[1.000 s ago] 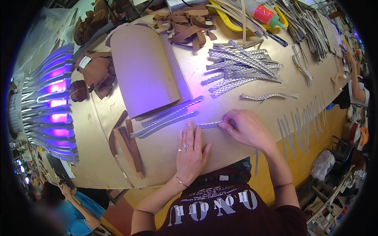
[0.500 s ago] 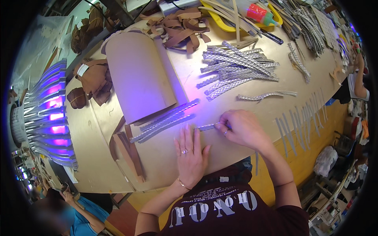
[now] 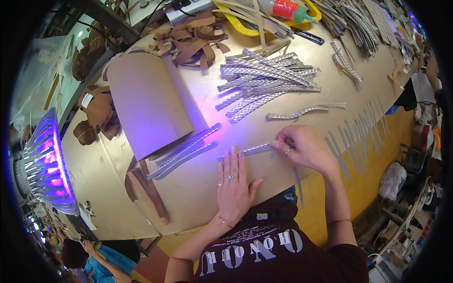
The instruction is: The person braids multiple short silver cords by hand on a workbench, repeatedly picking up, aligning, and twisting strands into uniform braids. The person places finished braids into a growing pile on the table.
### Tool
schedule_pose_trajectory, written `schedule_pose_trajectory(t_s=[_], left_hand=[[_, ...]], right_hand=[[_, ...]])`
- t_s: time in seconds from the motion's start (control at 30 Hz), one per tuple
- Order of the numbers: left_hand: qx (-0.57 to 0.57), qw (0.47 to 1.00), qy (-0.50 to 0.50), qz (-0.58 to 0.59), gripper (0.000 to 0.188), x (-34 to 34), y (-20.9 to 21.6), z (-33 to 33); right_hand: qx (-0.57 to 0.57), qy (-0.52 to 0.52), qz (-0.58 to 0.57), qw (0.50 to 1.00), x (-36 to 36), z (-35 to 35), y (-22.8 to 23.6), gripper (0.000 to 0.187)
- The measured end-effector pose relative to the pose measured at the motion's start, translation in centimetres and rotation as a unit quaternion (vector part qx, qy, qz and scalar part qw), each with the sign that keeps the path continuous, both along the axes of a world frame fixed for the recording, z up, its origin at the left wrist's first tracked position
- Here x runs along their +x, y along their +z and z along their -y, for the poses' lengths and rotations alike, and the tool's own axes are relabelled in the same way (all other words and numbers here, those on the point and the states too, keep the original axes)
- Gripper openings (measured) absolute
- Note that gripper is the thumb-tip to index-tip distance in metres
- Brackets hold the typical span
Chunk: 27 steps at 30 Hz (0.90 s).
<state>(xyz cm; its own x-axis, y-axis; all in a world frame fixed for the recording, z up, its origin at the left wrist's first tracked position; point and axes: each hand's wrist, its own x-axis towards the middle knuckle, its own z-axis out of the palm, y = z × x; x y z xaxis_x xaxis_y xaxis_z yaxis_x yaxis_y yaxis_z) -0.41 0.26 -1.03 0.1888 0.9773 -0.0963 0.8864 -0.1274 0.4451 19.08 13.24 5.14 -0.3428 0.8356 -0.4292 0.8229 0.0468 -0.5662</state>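
Note:
A thin silver-grey braided strip lies along the table between my hands. My left hand is open and flat, its fingertips pressing down on the strip's left part. My right hand is closed, pinching the strip's right end between thumb and fingers. Just left of my left fingertips, a few similar braided strips lie side by side. Beyond my hands is a pile of wider silver braided strips, and one loose braid lies between it and my right hand.
A curved brown sheet and a lit purple lamp stand at the left. Brown straps and a yellow tray with a red bottle sit at the back. Narrow grey strips hang along the right table edge. Another person is lower left.
My right hand has drawn away from my left, and more of the braided strip shows between them. The whole view has shifted, so the table things appear farther left.

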Motion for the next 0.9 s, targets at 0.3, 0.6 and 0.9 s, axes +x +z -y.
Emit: schedule_pose_trajectory(t_s=[0.3, 0.6, 0.9], left_hand=[[0.001, 1.000, 0.001, -0.008, 0.087, 0.4, 0.5, -0.3], [0.006, 0.998, 0.017, 0.053, 0.080, -0.1, 0.2, -0.1], [0.033, 0.995, 0.030, 0.092, 0.058, 0.1, -0.3, 0.0]], right_hand=[[0.026, -0.023, 0.011, 0.999, -0.1, 0.3, -0.4, 0.031], [0.137, 0.016, 0.084, 0.987, -1.3, 2.4, 0.5, 0.028], [0.004, -0.054, -0.180, 0.982, -1.3, 1.8, 0.9, 0.020]])
